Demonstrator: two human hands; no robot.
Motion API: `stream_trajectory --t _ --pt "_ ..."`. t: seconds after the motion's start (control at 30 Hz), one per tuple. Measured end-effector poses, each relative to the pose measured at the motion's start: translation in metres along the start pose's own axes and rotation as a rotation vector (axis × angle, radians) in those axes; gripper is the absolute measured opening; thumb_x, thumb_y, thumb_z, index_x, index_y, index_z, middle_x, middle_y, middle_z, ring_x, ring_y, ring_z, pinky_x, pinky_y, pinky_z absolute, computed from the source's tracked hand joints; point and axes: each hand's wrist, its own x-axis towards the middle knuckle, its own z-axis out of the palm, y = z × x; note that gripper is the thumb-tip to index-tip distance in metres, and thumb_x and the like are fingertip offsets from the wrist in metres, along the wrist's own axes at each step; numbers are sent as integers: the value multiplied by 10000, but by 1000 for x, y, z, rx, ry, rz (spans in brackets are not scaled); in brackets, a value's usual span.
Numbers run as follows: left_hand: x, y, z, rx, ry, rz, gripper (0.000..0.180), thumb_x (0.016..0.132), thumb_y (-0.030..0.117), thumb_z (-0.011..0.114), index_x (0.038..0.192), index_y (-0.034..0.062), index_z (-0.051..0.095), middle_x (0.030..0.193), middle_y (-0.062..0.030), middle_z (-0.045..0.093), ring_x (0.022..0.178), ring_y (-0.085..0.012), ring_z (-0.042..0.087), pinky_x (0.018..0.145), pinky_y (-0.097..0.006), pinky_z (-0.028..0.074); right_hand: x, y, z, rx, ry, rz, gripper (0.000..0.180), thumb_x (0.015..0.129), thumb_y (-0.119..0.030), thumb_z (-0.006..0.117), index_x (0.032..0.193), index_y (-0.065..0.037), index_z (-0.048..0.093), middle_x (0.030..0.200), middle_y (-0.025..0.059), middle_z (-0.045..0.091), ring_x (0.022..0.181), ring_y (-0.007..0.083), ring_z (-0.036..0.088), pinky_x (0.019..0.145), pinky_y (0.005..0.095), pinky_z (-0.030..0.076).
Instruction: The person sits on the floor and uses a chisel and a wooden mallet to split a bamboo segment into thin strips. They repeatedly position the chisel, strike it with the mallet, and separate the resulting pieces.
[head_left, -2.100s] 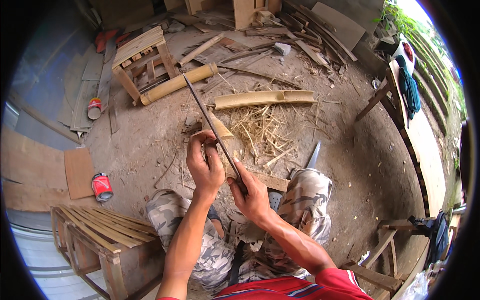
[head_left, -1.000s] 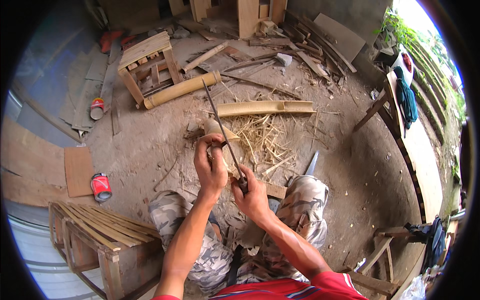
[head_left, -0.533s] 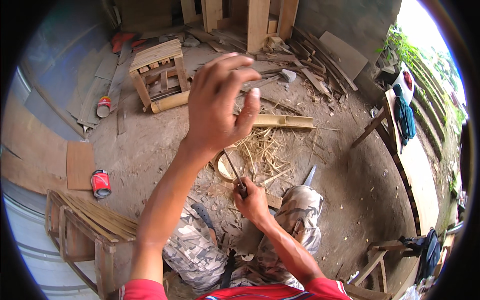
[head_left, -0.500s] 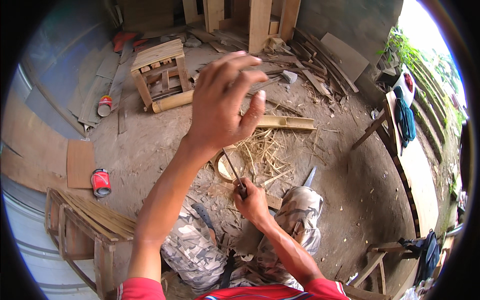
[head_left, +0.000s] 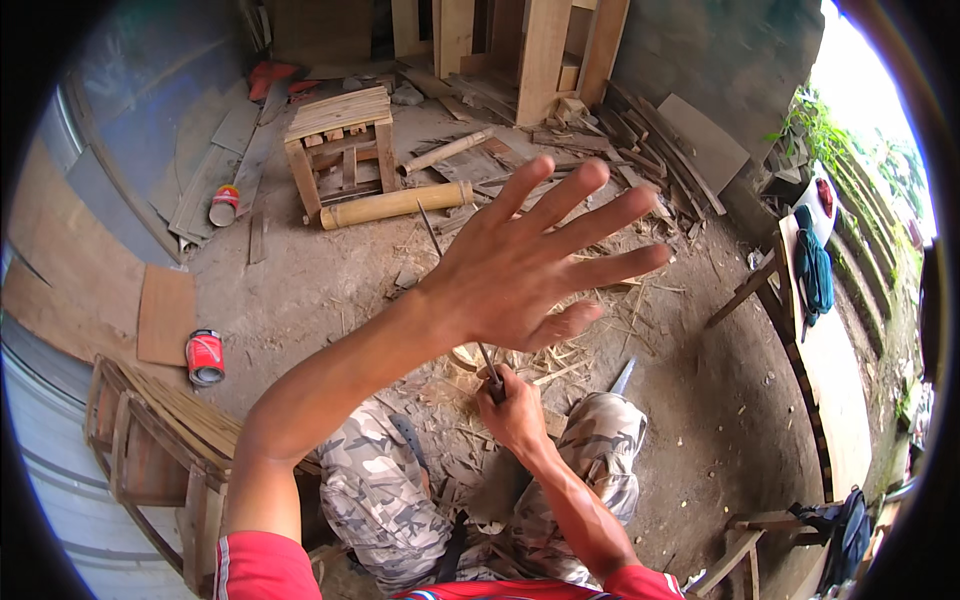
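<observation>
My left hand (head_left: 525,265) is raised in front of me, its fingers spread and nothing in it. Lower down, between my knees, my right hand (head_left: 518,412) closes round the dark handle of a long knife (head_left: 431,232). Its narrow blade slants up and to the left, and my left hand and wrist hide the middle of it. Behind the left hand lies a litter of pale shavings (head_left: 630,325), with a round pale piece (head_left: 466,356) partly hidden there. A pointed metal blade (head_left: 623,377) shows beside my right knee.
A bamboo pole (head_left: 385,205) lies before a slatted wooden stool (head_left: 340,115). Red cans (head_left: 205,358) sit at the left, near a second slatted stool (head_left: 170,430). Scrap boards (head_left: 660,150) pile up at the back; a long bench (head_left: 835,390) runs along the right.
My left hand has swung to the right and its fingers have spread wide. The right hand keeps the knife in nearly the same place. The view has shifted slightly.
</observation>
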Motion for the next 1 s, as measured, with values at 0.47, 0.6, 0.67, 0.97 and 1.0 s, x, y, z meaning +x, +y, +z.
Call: stream_trajectory --t 0.47,0.6,0.67,0.97,1.0 --pt "-3 -31 -27 -54 14 -104 717 962 440 485 1575 430 113 1675 -22 -48 1524 -334 -118 1218 -558 -61 12 -23 1 -1 -62 12 186 838 -124 623 992 -32 671 623 119 617 559 202 622 590 350 497" --pt "-43 -48 39 30 -311 -53 660 975 480 420 1577 416 158 1679 -16 -13 1529 -341 -99 1224 -546 -27 7 -23 8 5 -96 24 166 834 -118 625 968 -33 673 636 137 623 583 222 644 593 356 496" --pt "-22 -46 14 73 -81 -57 615 993 513 337 1575 419 161 1678 7 -6 1536 -305 -77 1228 -555 27 18 -27 1 -29 -79 22 164 830 -118 625 962 -32 673 642 146 626 598 233 655 600 357 499" --pt "7 -50 -19 169 -116 -98 637 987 507 328 1576 429 99 1674 17 -56 1532 -286 -108 1229 -537 -26 34 -23 -9 -100 -31 2 184 826 -164 654 950 -30 672 675 149 627 625 247 630 615 377 490" --pt "12 -39 -35 126 -32 -95 649 983 502 347 1576 431 94 1674 19 -64 1532 -283 -110 1230 -528 -47 34 -29 -12 -87 -26 -2 188 827 -163 656 961 -32 675 672 140 626 622 243 628 616 372 491"
